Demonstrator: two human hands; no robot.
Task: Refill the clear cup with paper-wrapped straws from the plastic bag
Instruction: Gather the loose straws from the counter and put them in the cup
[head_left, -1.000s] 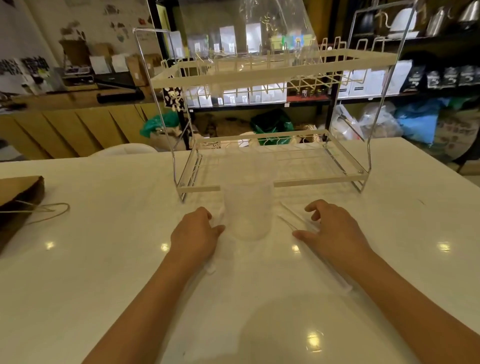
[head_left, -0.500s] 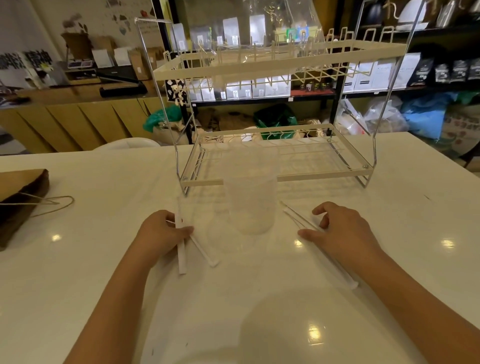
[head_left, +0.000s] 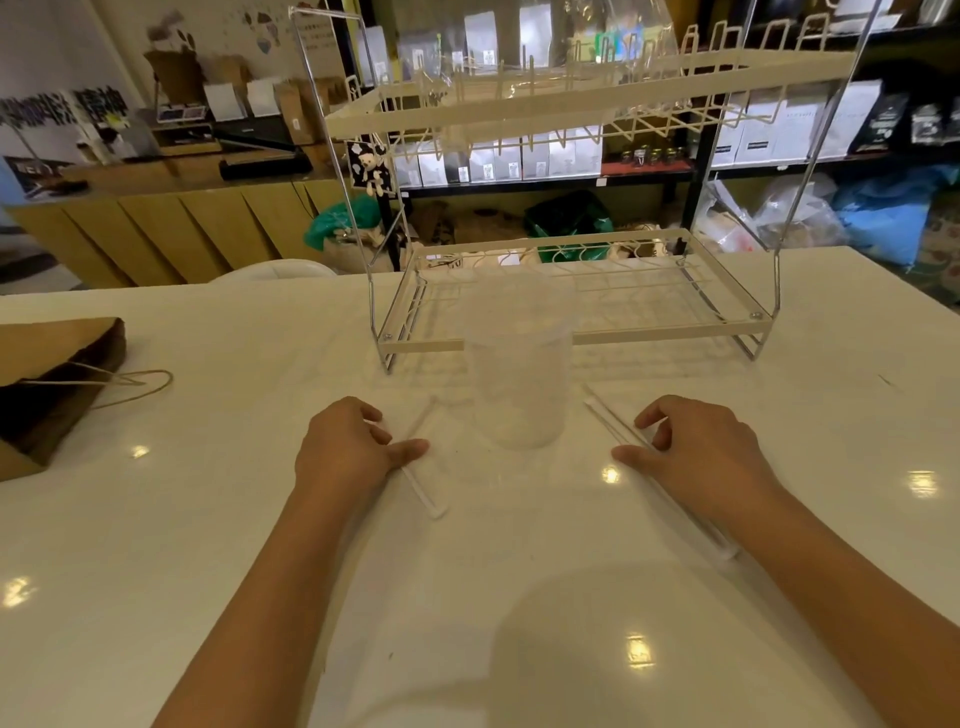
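The clear cup (head_left: 514, 384) stands upright and looks empty, in front of the wire rack on the white table (head_left: 218, 561). My left hand (head_left: 348, 447) lies palm down to its left, thumb and fingers closed over paper-wrapped straws (head_left: 423, 491) that stick out toward me on the table. Another straw (head_left: 422, 415) lies just beyond the fingers. My right hand (head_left: 696, 452) rests palm down to the cup's right on two long straws (head_left: 608, 415), fingers curled and apart. These straws run under the wrist. A clear plastic bag (head_left: 587, 47) sits on the rack's top tier.
A two-tier wire rack (head_left: 571, 338) stands right behind the cup. A brown paper bag (head_left: 47, 384) with string handles lies at the left table edge. Shelves with packets and a wooden counter fill the background.
My left hand moved away from the cup's base, picked up straws, then came back down onto the table with them. The right hand and the cup stayed in place.
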